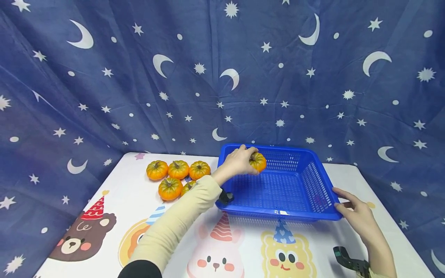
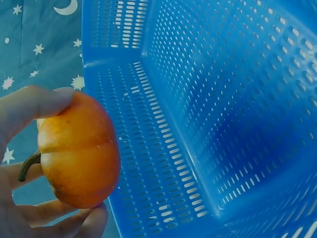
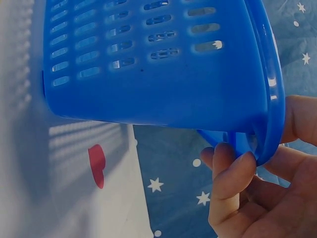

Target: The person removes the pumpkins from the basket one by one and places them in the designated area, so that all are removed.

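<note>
A small orange pumpkin with greenish streaks is in my left hand, over the back left part of a blue plastic basket. In the left wrist view, thumb and fingers hold the pumpkin around its sides, its curved stem turned toward the palm. My right hand grips the basket's right rim near the front corner. Seen from the right wrist, the fingers curl under the rim, with the thumb on its other side.
Several more small pumpkins sit grouped on the table left of the basket; one is partly behind my left sleeve. The white tablecloth has cartoon animals printed on it. A dark blue curtain with moons and stars hangs behind the table.
</note>
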The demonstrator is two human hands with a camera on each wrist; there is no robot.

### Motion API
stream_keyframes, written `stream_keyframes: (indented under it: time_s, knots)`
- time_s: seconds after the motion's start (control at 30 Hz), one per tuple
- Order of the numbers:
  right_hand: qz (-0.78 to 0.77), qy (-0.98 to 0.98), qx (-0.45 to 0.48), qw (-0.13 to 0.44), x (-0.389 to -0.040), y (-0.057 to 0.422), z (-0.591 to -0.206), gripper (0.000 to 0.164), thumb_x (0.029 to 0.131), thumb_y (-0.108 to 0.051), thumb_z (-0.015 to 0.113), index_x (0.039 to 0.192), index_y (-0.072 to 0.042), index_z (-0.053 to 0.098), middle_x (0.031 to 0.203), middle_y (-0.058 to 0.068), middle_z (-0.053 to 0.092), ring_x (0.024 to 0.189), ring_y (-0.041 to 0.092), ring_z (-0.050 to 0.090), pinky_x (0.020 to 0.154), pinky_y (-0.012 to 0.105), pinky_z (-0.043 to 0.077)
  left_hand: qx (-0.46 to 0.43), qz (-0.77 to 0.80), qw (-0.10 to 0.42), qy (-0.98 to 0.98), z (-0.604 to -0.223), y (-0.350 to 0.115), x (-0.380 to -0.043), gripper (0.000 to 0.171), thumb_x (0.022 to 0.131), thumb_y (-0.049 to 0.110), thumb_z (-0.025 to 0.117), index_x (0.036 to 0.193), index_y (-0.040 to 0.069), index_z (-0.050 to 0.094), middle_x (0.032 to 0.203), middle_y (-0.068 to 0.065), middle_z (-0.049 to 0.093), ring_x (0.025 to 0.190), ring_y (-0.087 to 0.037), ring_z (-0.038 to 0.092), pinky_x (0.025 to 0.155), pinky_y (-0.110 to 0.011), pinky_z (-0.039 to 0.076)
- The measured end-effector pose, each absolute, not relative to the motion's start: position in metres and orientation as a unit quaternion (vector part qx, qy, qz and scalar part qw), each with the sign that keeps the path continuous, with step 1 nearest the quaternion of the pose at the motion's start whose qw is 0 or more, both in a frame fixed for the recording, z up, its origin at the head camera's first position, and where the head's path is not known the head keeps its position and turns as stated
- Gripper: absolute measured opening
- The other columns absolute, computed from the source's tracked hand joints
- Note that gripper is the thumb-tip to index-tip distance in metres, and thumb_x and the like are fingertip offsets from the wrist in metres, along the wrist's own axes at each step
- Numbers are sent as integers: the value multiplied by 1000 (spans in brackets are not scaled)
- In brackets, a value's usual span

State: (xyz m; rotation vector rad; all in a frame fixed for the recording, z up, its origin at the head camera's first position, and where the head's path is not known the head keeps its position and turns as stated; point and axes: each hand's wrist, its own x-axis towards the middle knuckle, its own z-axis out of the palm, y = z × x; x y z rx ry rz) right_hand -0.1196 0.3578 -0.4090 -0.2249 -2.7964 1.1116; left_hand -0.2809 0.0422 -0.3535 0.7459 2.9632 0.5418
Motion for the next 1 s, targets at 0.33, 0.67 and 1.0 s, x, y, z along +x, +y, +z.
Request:
stream_keyframes:
  time_s: [0.33,0.67,1.0]
  knots:
    - [371,-924,-73,59,-122,354,-408,49,96,-15,50,141,3,43,124,31,53,76,-16,44,62,19,44,249,196,3,948,-347,30,-266,75,72,44,79,139,25,49,118,-7,54,100,-22,54,80,-37,50]
    - [369,-925,-81,47,-124,355,-408,50,97,-17,50,142,1,42,123,32,54,75,-15,46,62,19,44,246,210,-16,946,-342,14,-252,75,71,43,80,138,27,50,120,-8,53,102,-24,54,79,-41,51]
    - [369,-924,-92,39,-122,357,-408,50,97,-17,50,143,1,41,127,31,51,76,-15,44,62,19,44,230,213,-34,949,-340,-7,-239,77,72,45,79,139,28,47,117,-7,53,101,-23,53,76,-39,49]
